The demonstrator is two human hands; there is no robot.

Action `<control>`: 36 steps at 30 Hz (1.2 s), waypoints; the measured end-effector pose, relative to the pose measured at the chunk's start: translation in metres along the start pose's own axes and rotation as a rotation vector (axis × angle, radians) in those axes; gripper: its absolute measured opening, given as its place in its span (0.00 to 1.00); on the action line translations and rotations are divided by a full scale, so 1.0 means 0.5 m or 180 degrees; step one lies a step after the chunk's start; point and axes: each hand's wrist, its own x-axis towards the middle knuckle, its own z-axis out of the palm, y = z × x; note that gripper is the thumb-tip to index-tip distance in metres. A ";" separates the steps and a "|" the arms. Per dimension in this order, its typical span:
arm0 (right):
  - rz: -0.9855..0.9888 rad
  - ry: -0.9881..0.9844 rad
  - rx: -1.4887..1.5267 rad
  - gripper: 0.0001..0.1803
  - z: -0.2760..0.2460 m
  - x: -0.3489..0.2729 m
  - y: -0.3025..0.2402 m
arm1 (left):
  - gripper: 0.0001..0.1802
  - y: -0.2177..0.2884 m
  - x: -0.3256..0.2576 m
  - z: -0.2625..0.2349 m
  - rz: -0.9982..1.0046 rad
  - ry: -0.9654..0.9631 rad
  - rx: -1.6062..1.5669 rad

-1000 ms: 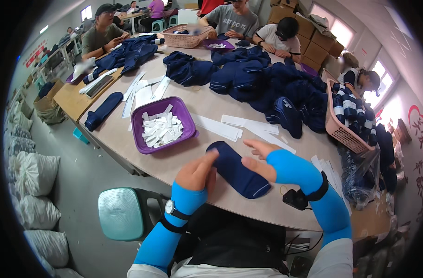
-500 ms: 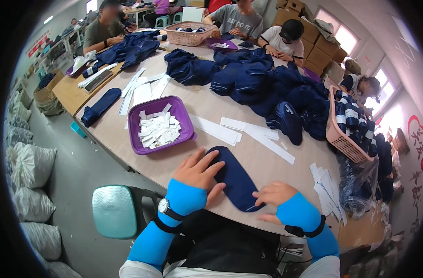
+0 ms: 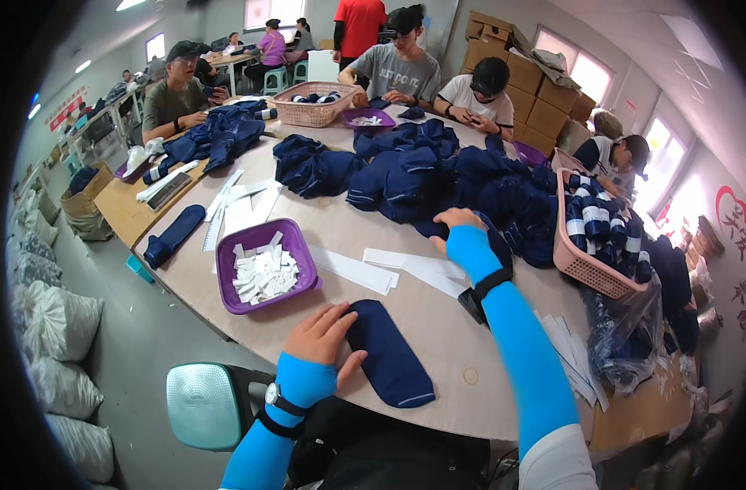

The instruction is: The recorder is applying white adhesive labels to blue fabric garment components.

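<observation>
A flat navy sock with a pale line along its near end lies in front of me at the table edge. My left hand rests open beside it, fingertips at its upper left edge. Across the table my right hand reaches the near side of a heap of navy socks. Its fingers are apart, over or touching the fabric, and I see nothing held in them. A purple tub full of small white adhesive pieces stands beyond my left hand. Long white paper strips lie beyond the sock.
At the right edge, a pink basket holds rolled navy socks with white bands. White strips lie near my right forearm. A single navy sock is at the left. Several people sit around the table. A teal stool stands on the floor.
My right hand has left the near end of the flat sock and moved forward to the heap. My left hand stays beside the sock. The view has shifted somewhat.
</observation>
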 end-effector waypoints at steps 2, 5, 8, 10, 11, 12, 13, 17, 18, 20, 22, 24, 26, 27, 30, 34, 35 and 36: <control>0.0317 0.0000 -0.0243 0.18 0.026 0.005 -0.001 | 0.32 -0.001 0.001 -0.001 0.0001 0.0050 0.0036; 0.0531 -0.0087 -0.0291 0.14 0.037 0.024 0.012 | 0.31 -0.004 0.007 0.003 0.0008 0.0094 0.0041; 0.0275 0.0194 -0.0063 0.10 0.075 0.034 0.017 | 0.29 -0.006 -0.005 -0.013 -0.0099 0.0083 0.0086; 0.0116 0.0587 0.0016 0.08 0.080 0.030 0.042 | 0.29 -0.012 -0.003 -0.002 -0.0009 0.0181 -0.0007; 0.0032 0.0742 0.0212 0.07 0.066 0.035 0.052 | 0.29 -0.012 -0.003 0.002 -0.0011 0.0193 -0.0027; -0.0225 0.1154 0.0477 0.06 0.062 0.036 0.075 | 0.29 -0.011 0.000 0.010 -0.0003 0.0200 -0.0042; -0.0035 0.1366 0.0698 0.06 0.048 0.039 0.079 | 0.30 -0.006 0.000 0.011 -0.0023 0.0215 -0.0016; 0.0232 0.2291 0.0631 0.09 -0.062 0.046 0.051 | 0.30 -0.003 -0.010 0.023 -0.0076 0.0326 -0.0012; 0.0119 0.2636 0.0626 0.11 -0.089 0.049 0.036 | 0.30 -0.003 -0.014 0.024 -0.0102 0.0364 0.0031; 0.0604 0.2245 0.1254 0.12 -0.168 0.029 -0.005 | 0.32 0.000 -0.015 0.020 -0.0103 0.0406 -0.0157; 0.0633 0.1783 0.1827 0.13 -0.188 -0.008 -0.079 | 0.35 -0.005 -0.021 0.017 -0.0042 0.0434 -0.0099; 0.0451 0.1108 0.1967 0.12 -0.210 -0.066 -0.202 | 0.38 -0.005 -0.023 0.013 -0.0058 0.0209 -0.0966; 0.0291 0.0463 0.1646 0.09 -0.155 -0.139 -0.238 | 0.38 0.017 -0.010 0.038 -0.0078 0.0199 -0.1839; 0.0299 -0.0013 0.1673 0.11 -0.159 -0.178 -0.285 | 0.39 0.025 -0.008 0.050 -0.0191 0.0172 -0.2706; -0.0806 -0.1567 0.2348 0.19 -0.183 -0.229 -0.321 | 0.38 0.014 0.000 0.072 -0.0438 0.0270 -0.2082; -0.0809 -0.1494 0.1969 0.27 -0.200 -0.304 -0.302 | 0.36 0.005 0.004 0.107 -0.0640 0.0646 -0.1148; -0.0754 -0.1453 0.1867 0.29 -0.212 -0.317 -0.300 | 0.35 0.007 0.003 0.110 -0.0606 0.0631 -0.1149; -0.0782 -0.1414 0.1851 0.29 -0.212 -0.329 -0.292 | 0.35 0.008 0.000 0.111 -0.0571 0.0659 -0.1127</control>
